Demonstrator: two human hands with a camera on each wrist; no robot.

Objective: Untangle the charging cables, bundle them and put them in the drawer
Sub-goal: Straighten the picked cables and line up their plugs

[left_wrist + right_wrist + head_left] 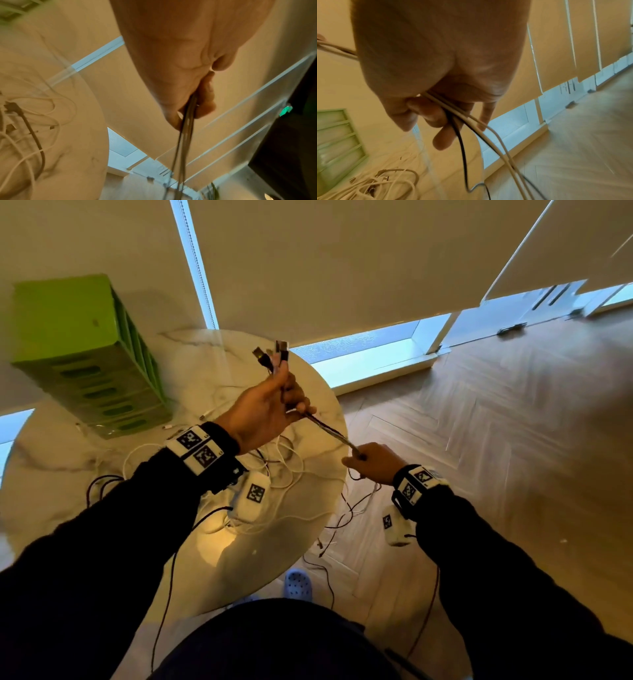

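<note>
My left hand [274, 402] is raised over the round marble table [102, 498] and grips a bunch of charging cables [329, 429] just below their plugs [274, 354], which stick up past my fingers. The bunch runs taut, down and right, to my right hand [373, 462], whose curled fingers [436, 112] hold white and black cables [481, 128]. Their loose ends hang over the table's edge toward the floor. In the left wrist view, dark cables [185, 135] come out from under my left hand [192, 102]. More white and black cables [281, 474] lie tangled on the table.
A green drawer unit [89, 354] with several drawers stands at the table's back left. Wooden floor [496, 422] lies to the right, window blinds [342, 261] behind. A light blue shoe [298, 583] shows below the table's near edge.
</note>
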